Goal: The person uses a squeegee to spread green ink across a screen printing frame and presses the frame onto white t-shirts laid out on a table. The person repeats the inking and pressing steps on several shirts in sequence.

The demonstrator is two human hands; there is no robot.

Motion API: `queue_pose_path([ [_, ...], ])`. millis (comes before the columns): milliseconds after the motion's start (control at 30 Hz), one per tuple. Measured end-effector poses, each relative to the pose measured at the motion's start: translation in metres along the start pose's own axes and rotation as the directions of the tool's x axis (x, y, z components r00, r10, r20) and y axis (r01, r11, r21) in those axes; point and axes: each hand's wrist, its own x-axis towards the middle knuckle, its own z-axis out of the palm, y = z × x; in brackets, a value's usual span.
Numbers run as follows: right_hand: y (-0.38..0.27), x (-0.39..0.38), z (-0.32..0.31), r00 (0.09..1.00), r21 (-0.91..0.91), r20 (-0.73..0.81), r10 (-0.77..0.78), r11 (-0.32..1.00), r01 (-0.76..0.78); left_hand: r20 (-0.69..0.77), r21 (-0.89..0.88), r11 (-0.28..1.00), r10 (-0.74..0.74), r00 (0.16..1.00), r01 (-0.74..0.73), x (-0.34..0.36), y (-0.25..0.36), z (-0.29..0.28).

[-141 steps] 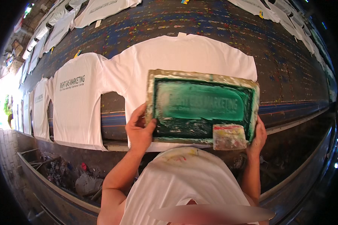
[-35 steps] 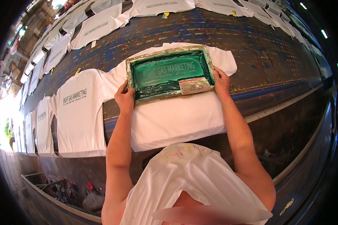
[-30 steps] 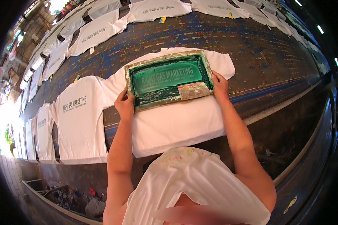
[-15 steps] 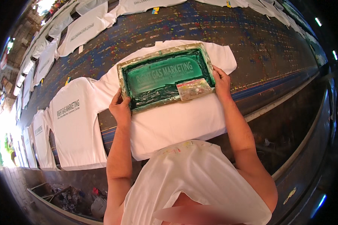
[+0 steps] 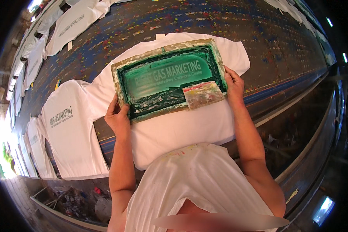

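Observation:
Both my hands grip a screen printing frame (image 5: pixel 170 73), a worn wooden rectangle with green mesh and lettering on it. My left hand (image 5: pixel 118 118) closes on its lower left corner. At its right end, my right hand (image 5: pixel 234 86) holds the short side. Dark ink lies along the frame's near inner edge. A paint-stained squeegee (image 5: pixel 203 94) rests inside at the near right and overlaps the rim. Beneath the frame a white T-shirt (image 5: pixel 181 127) is spread on the table; I cannot tell whether the frame touches it.
A printed white T-shirt (image 5: pixel 71 127) lies to the left, with more shirts in a row beyond it. Others lie along the far side of the long, paint-spotted table (image 5: pixel 274 58). A metal rail (image 5: pixel 286 110) runs along the near right edge. Below left is a trough (image 5: pixel 71 203) holding scraps.
The frame and both hands appear slightly larger and nearer, with the hands a little farther apart. The view has shifted slightly. My grip is the same.

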Motion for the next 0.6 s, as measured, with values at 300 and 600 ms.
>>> queue_pose_path([
  [300, -0.005, -0.003, 0.001, 0.999, 0.013, 0.019, 0.045, 0.999, -0.046, 0.012, 0.071, 0.997, -0.021, 1.0, 0.02, 0.004, -0.001, -0.004],
  [600, -0.046, -0.001, 0.001, 0.999, -0.195, 0.045, 0.019, 0.981, -0.01, 0.062, 0.056, 0.998, -0.029, 0.998, 0.026, 0.01, 0.002, -0.005],
])
